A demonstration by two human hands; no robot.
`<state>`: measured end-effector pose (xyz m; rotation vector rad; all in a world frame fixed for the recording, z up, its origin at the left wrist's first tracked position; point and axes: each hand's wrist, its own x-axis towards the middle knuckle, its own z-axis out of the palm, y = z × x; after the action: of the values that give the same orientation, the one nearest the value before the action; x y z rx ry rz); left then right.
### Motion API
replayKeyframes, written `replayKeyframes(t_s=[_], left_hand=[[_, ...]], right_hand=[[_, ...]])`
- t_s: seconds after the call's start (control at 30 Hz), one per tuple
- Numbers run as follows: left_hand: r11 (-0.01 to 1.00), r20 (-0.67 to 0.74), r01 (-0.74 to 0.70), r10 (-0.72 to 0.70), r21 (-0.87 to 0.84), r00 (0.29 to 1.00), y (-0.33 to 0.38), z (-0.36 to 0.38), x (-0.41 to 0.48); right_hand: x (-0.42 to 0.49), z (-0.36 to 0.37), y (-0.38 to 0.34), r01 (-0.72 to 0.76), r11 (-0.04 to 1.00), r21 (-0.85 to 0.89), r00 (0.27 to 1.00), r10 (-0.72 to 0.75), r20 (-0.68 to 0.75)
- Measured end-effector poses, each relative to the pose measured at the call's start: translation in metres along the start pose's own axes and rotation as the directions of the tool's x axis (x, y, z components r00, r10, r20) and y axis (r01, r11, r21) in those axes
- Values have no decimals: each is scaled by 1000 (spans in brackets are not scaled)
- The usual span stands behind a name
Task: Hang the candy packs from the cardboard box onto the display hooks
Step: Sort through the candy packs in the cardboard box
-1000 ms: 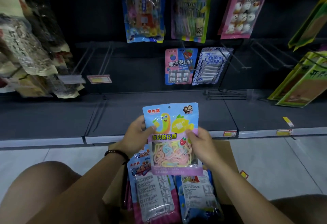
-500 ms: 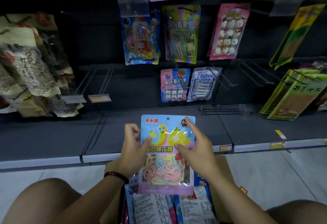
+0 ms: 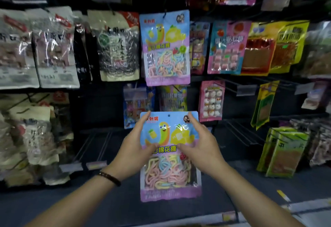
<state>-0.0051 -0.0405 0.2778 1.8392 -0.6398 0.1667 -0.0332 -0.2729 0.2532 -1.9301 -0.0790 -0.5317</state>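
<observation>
I hold a candy pack (image 3: 170, 171) upright in front of the shelving, blue on top with a yellow worm picture and pastel candy strings below. My left hand (image 3: 133, 146) grips its left edge, thumb on the front. My right hand (image 3: 200, 146) grips the right edge the same way. A small hang hole shows at the pack's top middle. A matching candy pack (image 3: 165, 47) hangs on a hook straight above it. The cardboard box is out of view.
Dark snack bags (image 3: 116, 45) hang at the upper left, pink and yellow packs (image 3: 229, 47) at the upper right. Bare wire hooks (image 3: 240, 133) stick out right of my hands and others (image 3: 93, 146) to the left. Green packs (image 3: 283, 153) stand at the right.
The pack has risen from over the box up toward the hooks, and my view has tilted upward. Both hands slid higher on the pack's edges. The box dropped out of sight.
</observation>
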Motion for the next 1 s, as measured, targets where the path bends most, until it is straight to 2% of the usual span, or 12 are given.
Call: replayKeyframes(t_s=[0.13,0.23,0.37,0.5,0.7,1.0], left_hand=[[982,-11,-145,148,122,989,47,-23,62],[946,-8,-229,237,229,971,83,-40,103],[897,-69,-279,320,342,945,120,-59,155],[889,-109,-271,331,368,937,142,-72,201],[908,-224,-253,337,333,915,150,-88,247],[895,-172,-271,347,354,922,145,-98,271]], right_hand=[[58,-33,-59,98,978,-183,994,-106,-34],[100,-54,-100,157,960,-233,986,-167,-22],[150,-75,-143,216,927,-307,972,-233,-21],[191,-82,-176,206,898,-390,966,-250,-66],[234,-76,-204,208,886,-414,955,-276,-111],[254,-63,-200,190,876,-442,955,-269,-122]])
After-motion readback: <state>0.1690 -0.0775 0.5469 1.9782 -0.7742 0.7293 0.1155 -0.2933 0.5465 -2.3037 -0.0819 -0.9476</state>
